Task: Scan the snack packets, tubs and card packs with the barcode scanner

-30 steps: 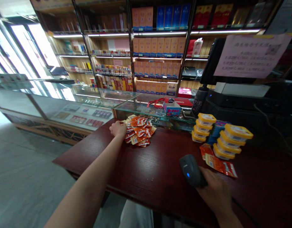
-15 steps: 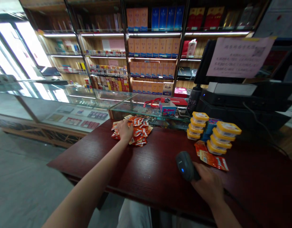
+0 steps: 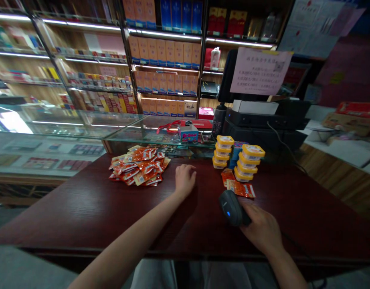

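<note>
My right hand (image 3: 263, 228) is wrapped round the handle of a black barcode scanner (image 3: 231, 208) with a blue light, just above the table's near right part. My left hand (image 3: 185, 179) is over the middle of the table, fingers loosely bent and apart; no object shows in it. Left of that hand lies a heap of orange snack packets (image 3: 139, 165). Beyond the scanner, two more orange packets (image 3: 241, 188) lie in front of two stacks of yellow-lidded tubs, a left stack (image 3: 221, 152) and a right stack (image 3: 247, 163).
A dark red wooden table (image 3: 91, 216) spans the foreground. Behind it runs a glass display counter (image 3: 118, 132) with a small blue box (image 3: 188, 133) on top. A monitor bearing a pink paper sign (image 3: 259, 72) stands at back right. Shelves of boxed goods (image 3: 165, 50) line the wall.
My left hand has left the packet heap and moved right over bare tabletop. My right hand still holds the scanner. The whole view has turned to the right.
</note>
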{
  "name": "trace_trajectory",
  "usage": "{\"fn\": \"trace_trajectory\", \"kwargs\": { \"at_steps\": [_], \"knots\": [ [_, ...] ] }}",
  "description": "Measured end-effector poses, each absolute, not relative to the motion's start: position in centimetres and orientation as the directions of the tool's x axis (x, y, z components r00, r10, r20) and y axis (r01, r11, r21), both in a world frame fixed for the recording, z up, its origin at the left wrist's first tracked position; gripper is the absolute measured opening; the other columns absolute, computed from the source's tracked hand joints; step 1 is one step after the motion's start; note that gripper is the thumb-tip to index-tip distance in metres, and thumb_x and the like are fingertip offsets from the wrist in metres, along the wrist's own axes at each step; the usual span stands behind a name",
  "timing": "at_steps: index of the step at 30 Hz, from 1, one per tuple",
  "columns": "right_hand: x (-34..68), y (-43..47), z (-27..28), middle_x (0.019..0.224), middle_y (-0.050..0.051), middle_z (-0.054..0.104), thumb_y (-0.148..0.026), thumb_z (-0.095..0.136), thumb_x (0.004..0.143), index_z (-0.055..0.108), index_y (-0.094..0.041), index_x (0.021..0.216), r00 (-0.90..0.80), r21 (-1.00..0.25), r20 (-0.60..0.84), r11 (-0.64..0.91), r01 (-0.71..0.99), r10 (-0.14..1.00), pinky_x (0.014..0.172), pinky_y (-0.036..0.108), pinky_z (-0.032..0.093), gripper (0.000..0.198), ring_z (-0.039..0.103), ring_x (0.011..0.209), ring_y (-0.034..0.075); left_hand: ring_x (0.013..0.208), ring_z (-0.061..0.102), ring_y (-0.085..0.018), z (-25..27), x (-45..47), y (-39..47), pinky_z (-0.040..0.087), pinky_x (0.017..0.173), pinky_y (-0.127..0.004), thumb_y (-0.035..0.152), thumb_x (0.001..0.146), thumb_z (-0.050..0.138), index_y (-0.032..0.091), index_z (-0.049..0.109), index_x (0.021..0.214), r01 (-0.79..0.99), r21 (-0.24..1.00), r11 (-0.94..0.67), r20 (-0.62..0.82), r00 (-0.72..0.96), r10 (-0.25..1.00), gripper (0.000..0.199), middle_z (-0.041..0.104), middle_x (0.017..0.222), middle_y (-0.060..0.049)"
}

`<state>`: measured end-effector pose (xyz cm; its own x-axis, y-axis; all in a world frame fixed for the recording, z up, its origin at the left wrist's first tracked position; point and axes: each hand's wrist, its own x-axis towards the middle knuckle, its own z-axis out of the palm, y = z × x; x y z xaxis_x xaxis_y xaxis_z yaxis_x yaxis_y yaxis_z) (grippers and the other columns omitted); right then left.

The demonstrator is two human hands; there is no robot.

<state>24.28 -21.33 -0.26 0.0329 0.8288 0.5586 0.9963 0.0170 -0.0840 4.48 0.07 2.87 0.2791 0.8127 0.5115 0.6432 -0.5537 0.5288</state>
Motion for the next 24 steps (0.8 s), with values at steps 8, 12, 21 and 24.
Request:
{"fn": "trace_trajectory", "kwargs": {
  "at_steps": [8,12,21,24],
  "knots": [
    [26.9,-23.7,-0.6,0.095,0.005,0.071,-0.022,0.052,0.076,0.060,-0.019,0.107,0.149,-0.083,0.529,-0.124,0.989,0.835,0.070,0.032,0.049,0.032,0.067,0.084,0.022,0.099,0.052,-0.023,1.1,13.0,-3.3,0.043,0.089,-0.037,0.020,0.080,0.057,0.022,0.067,0.091,0.553,0.538,-0.636,0.386,0.510,0.769,0.015,0.062,0.098,-0.008],
    [28.1,-24.4,-0.7,0.095,0.004,0.072,-0.029,0.055,0.077,0.061,-0.020,0.107,0.159,-0.103,0.537,-0.123,0.987,0.828,0.067,0.031,0.050,0.031,0.068,0.082,0.022,0.101,0.053,-0.023,0.7,15.7,-3.5,0.045,0.089,-0.036,0.021,0.080,0.056,0.021,0.068,0.098,0.521,0.488,-0.700,0.311,0.645,0.698,0.022,0.063,0.104,-0.009],
    [27.5,-24.0,0.1,0.092,0.005,0.071,-0.029,0.055,0.079,0.062,-0.020,0.103,0.207,-0.135,0.533,-0.159,0.978,0.821,0.065,0.031,0.048,0.027,0.067,0.079,0.022,0.125,0.046,-0.029,0.1,14.7,-3.1,0.032,0.108,-0.051,0.036,0.083,0.058,0.031,0.060,0.124,0.483,0.388,-0.785,0.248,0.765,0.594,0.042,0.052,0.137,-0.006],
    [26.5,-23.2,0.5,0.092,0.005,0.071,-0.027,0.053,0.079,0.062,-0.021,0.103,0.206,-0.147,0.532,-0.150,0.978,0.821,0.065,0.032,0.047,0.027,0.067,0.078,0.022,0.128,0.043,-0.031,0.3,12.4,-2.5,0.024,0.108,-0.061,0.035,0.082,0.060,0.033,0.060,0.123,0.535,0.399,-0.745,0.215,0.735,0.643,0.041,0.053,0.137,-0.005]
  ]
}}
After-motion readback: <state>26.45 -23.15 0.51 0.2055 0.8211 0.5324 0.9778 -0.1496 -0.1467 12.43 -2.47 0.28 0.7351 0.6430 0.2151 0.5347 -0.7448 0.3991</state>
